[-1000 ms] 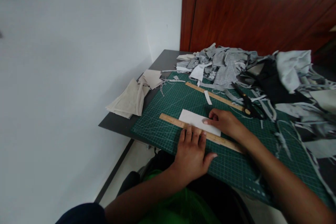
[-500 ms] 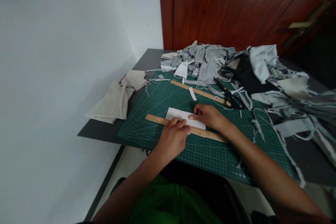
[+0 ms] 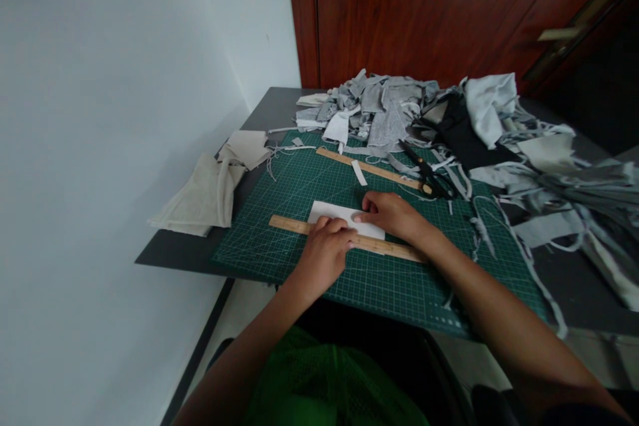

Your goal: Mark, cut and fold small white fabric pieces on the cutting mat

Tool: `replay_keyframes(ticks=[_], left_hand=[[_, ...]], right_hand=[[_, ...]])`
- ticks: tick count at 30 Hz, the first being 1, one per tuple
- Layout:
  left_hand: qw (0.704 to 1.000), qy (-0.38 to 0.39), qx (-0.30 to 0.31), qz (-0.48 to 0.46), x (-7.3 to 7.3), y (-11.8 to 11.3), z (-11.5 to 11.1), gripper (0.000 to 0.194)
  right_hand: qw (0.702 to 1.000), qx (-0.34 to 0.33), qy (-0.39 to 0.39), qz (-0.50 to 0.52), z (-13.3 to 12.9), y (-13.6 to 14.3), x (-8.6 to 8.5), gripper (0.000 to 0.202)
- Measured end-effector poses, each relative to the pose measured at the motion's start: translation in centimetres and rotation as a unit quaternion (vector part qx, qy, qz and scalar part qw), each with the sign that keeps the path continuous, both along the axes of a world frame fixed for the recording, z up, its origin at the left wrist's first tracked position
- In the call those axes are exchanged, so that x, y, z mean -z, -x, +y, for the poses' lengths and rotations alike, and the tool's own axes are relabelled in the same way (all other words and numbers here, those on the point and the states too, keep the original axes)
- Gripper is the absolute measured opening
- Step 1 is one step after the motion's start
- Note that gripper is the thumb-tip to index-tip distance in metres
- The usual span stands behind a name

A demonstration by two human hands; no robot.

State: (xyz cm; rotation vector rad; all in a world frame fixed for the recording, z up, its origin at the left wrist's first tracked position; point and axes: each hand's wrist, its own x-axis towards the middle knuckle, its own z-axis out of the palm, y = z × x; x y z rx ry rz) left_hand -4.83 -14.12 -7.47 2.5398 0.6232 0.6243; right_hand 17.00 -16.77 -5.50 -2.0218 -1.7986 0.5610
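left hand (image 3: 322,256): fingers bent over the near wooden ruler (image 3: 372,243), can't tell if it's gripping or just pressing tbh | right hand (image 3: 394,216): thumb on the white piece (image 3: 341,214), pinch unclear | piece: on green mat (image 3: 309,180), ruler's 12 o'clock side | scissors (image 3: 428,176): its 2 o'clock

My left hand (image 3: 319,258) hides part of the near ruler (image 3: 384,247), whose markings I can't read, my right forearm (image 3: 489,296) obscures where its right end stops, and the fabric scraps (image 3: 594,183) well to its right run out of view.
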Motion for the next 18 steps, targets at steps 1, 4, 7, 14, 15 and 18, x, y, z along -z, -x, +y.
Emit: replay_keyframes(ticks=[1,4,7,14,15,18], left_hand=[[1.000,-0.002,-0.003,0.002,0.0,0.0,0.0,0.023],[1.000,-0.005,-0.009,0.007,0.0,-0.1,-0.1,0.024],[1.000,-0.001,-0.005,-0.001,0.1,0.0,-0.1,0.024],[1.000,0.007,0.001,-0.022,0.1,0.0,0.0,0.028],[1.000,0.007,0.000,-0.025,0.1,0.0,0.0,0.028],[0.999,0.004,-0.001,-0.036,0.2,0.1,0.1,0.032]], right_hand=[[1.000,0.001,0.001,-0.001,0.0,0.0,0.0,0.021],[1.000,0.003,0.003,-0.001,0.0,0.0,0.0,0.022],[1.000,0.003,0.005,0.001,0.0,0.0,-0.2,0.023],[1.000,-0.014,-0.003,0.015,0.0,0.1,-0.3,0.022],[0.999,-0.020,-0.018,0.021,0.1,-0.2,-0.3,0.023],[0.995,0.024,-0.097,-0.013,0.5,-2.2,-0.3,0.025]])
